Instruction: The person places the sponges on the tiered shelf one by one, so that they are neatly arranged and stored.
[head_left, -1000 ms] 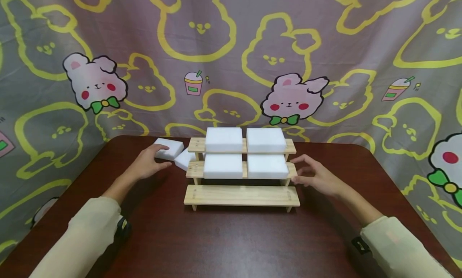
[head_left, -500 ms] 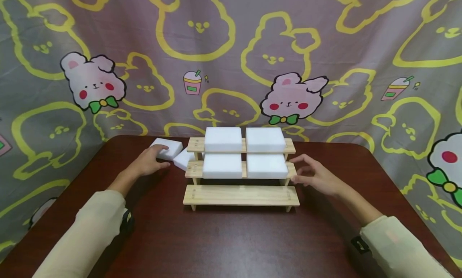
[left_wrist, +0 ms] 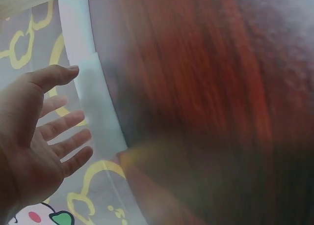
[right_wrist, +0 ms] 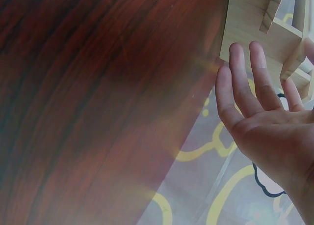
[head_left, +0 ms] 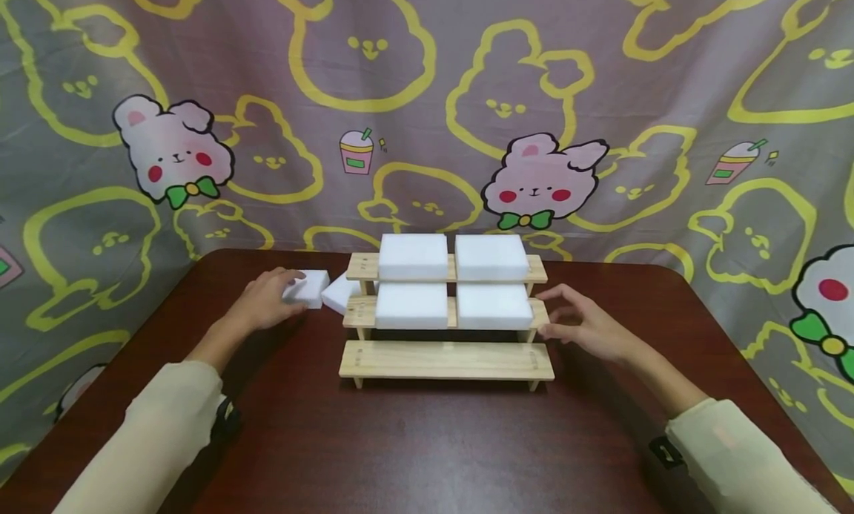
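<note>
While its thumb and fingers stand apart at the left end of a white block (head_left: 315, 289), the left hand (head_left: 263, 302) sits low over the table (head_left: 427, 440); whether the fingertips clamp the block cannot be told. The block is a flat rectangle with crisp edges and a matte, foam-like face. Just past its right end, a second block (head_left: 339, 291) lies at an angle, partly hidden by the stand (head_left: 447, 360), so the room to the right of the left hand is narrow, while a wider stretch of table runs from its wrist to the left edge. Across the stand, the right hand (head_left: 580, 325) has its thumb and index finger clamped on the end of the middle plank (head_left: 360, 311), the other fingers nearly straight. The stand is pale, smooth wood in three steps, with four more blocks (head_left: 414, 306) in pairs on the upper two. Between the forearms, nearer than both hands, glossy red-brown wood grain spreads wide. Beyond the hands, the table ends in a back edge with rounded corners, before a softly creased grey-mauve curtain (head_left: 414, 128) printed with yellow outlines and pink rabbits.
</note>
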`<state>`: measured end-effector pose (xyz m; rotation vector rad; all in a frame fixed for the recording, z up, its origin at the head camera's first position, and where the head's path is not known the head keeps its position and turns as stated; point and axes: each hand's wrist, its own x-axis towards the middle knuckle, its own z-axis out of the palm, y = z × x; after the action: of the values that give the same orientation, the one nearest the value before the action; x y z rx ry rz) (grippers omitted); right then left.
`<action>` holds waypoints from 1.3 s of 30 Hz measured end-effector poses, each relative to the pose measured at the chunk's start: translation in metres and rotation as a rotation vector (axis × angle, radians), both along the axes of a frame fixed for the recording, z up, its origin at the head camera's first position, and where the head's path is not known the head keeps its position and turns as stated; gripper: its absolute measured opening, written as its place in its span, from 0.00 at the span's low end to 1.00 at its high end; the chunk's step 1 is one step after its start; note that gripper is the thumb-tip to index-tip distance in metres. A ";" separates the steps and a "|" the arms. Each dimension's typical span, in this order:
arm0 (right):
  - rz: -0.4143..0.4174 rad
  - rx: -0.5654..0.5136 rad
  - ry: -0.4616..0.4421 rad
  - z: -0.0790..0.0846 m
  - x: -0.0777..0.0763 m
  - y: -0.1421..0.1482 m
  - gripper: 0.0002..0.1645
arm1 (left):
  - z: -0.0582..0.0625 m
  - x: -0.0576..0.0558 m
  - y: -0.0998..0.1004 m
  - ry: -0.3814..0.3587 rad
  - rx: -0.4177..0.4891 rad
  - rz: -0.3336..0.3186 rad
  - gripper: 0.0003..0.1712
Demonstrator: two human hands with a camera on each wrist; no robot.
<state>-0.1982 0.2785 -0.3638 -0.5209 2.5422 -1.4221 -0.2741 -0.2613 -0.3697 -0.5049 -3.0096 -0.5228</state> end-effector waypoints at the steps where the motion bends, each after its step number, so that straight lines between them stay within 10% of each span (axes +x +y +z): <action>1: 0.000 0.001 0.000 0.000 0.000 0.000 0.31 | 0.001 0.002 0.000 0.001 -0.009 -0.002 0.32; 39: -0.010 0.011 -0.009 -0.001 -0.001 0.000 0.32 | -0.001 0.027 -0.041 -0.081 0.052 0.065 0.33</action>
<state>-0.1991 0.2789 -0.3652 -0.4996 2.5478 -1.4091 -0.2474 -0.3025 -0.3702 -0.3900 -3.0675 -0.6300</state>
